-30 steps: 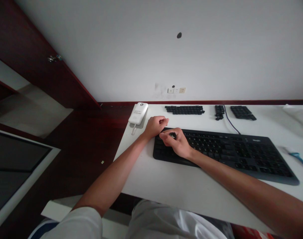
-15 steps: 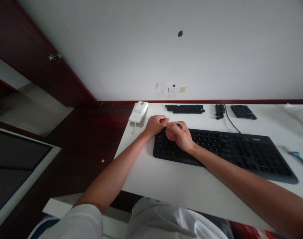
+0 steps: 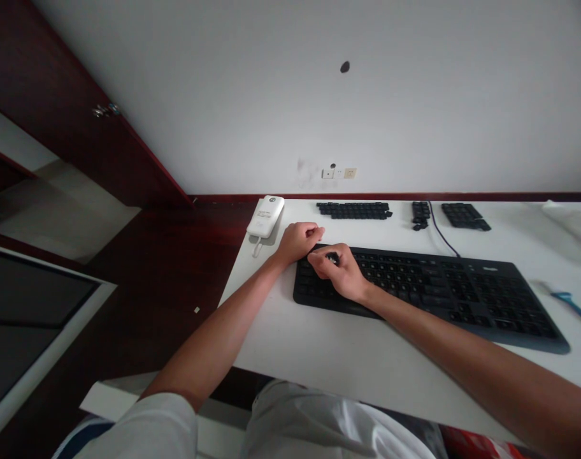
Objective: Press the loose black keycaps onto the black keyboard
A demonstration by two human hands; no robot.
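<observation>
Over the left end of the keyboard [image 3: 434,287], the right hand [image 3: 341,273] is curled with its fingers closed on a dark piece [image 3: 332,257], most of which the hand hides. Just beyond the keyboard's far left corner, the left hand [image 3: 300,242] is bent into a loose fist near the right one; whether its fingers grip anything, one cannot tell. The keyboard lies on the white bench [image 3: 319,341], slightly askew, its left end partly covered by the right hand.

Behind the keyboard, black keys lie in three groups: a wide block [image 3: 352,210] behind its left half, a narrow cluster [image 3: 420,215] behind its middle and a squarer block [image 3: 464,215] farther right. A cable [image 3: 444,238] runs back from the keyboard's far edge, passing between the narrow cluster and the squarer block. Beyond the keyboard's far left corner, past the left hand, sits a white device [image 3: 266,217] with a loop [image 3: 257,247] at its near end. Just off the keyboard's right end lies a blue brush [image 3: 576,308], and farther behind that end is something whitish [image 3: 570,222], too blurred to name
</observation>
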